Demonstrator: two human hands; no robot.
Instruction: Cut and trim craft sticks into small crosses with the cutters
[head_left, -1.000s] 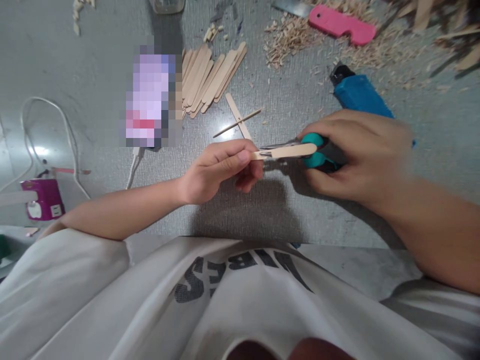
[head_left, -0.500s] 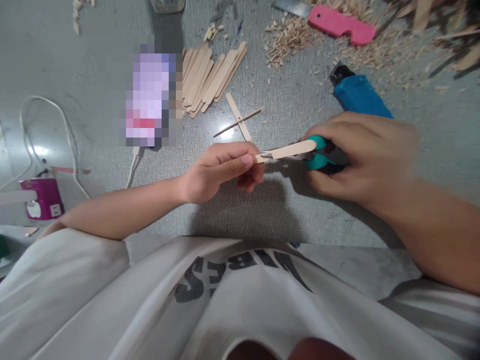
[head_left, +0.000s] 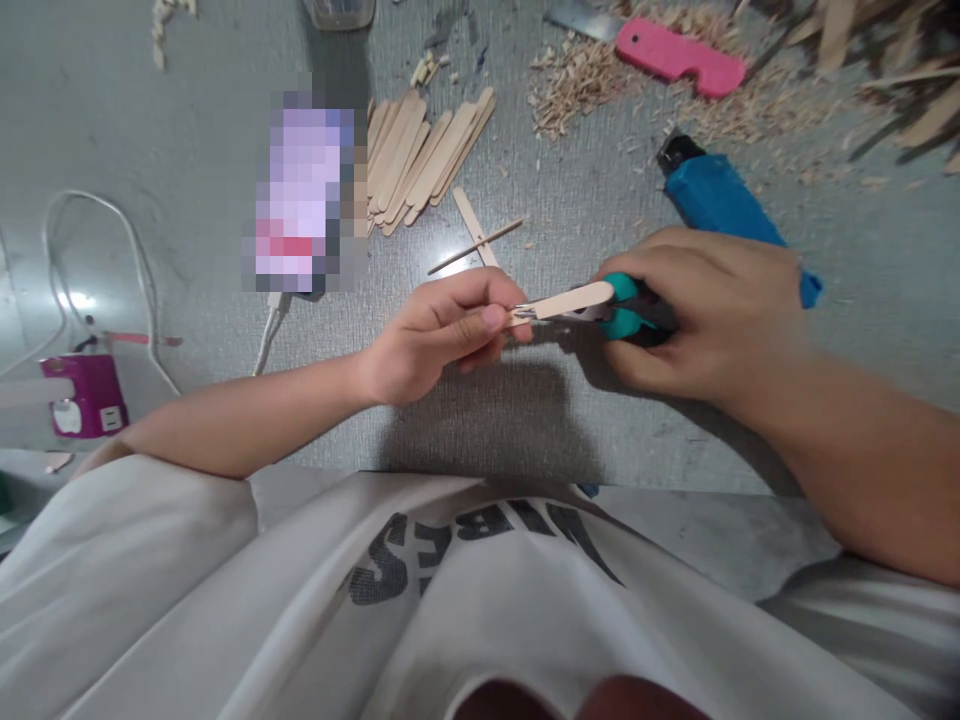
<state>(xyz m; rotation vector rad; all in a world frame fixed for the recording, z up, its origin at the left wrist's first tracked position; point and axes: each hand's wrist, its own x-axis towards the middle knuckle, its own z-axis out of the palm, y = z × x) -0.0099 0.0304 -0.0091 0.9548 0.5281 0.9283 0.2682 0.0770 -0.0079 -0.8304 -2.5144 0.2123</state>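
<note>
My left hand (head_left: 450,330) pinches the left end of a flat wooden stick (head_left: 574,299) between thumb and fingers. My right hand (head_left: 697,310) is wrapped round the teal handles of pliers (head_left: 621,305). The metal jaws lie against the stick close to my left fingertips; whether they bite into it is hard to tell. The stick's rounded right end reaches toward the handles. Just beyond my left hand, a thin dark stick (head_left: 475,246) lies across another flat stick (head_left: 469,212) on the table.
A pile of flat sticks (head_left: 416,150) lies beside a blurred-out phone (head_left: 300,195) with a white cable. Farther back are a pink-handled knife (head_left: 679,55), wood shavings (head_left: 574,85) and a blue-wrapped tool (head_left: 724,195). A purple adapter (head_left: 86,395) sits at the left.
My right hand and the pliers have shifted slightly left, toward my left hand. The flat stick's free end has moved left too, and my left fingers have curled a little differently.
</note>
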